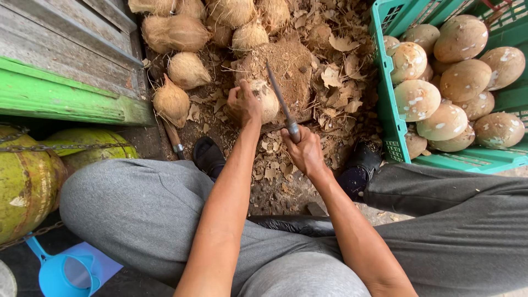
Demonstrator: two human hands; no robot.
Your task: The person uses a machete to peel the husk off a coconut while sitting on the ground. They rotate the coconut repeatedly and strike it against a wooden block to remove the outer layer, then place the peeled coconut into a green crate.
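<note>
A: Hidden parts first. Lower half of the coconut (266,100) covered by the left hand (243,105) and by the blade (279,94); only a pale, partly husked dome visible at centre frame, on a mound of brown fibre (289,69).

B: Grip on it?

A: Left hand fingers curled over the left flank of the coconut, pressed to it. Fingertips out of sight behind the shell.

B: Right hand (304,151)?

A: Wrapped tight round the knife handle (293,131), just below centre. Handle almost wholly buried in the fist; blade slanting up and left, lying against the right side of the coconut. Edge contact hard to make out.

B: Cut off by the frame?

A: Green crate (385,82) at upper right, far wall out of view, filled with shaved pale coconuts (444,122). Pile of brown husked coconuts (176,33) at top centre, topmost ones clipped. Green unhusked coconuts (25,176) at left edge, chain across them. Blue scoop (63,272) at lower left, partly hidden under a grey trouser knee (137,209).

B: In the way?

A: Both forearms across the middle; two dark shoes (208,155) flanking the work spot. Second tool handle (174,138) lying left of the left shoe, tip buried in litter.

B: Surface, surroundings?

A: Bare earth strewn with dry husk chips (335,77). Weathered boards with a green painted beam (66,99) at upper left. Daylight, outdoors or open shed, not determinable.
</note>
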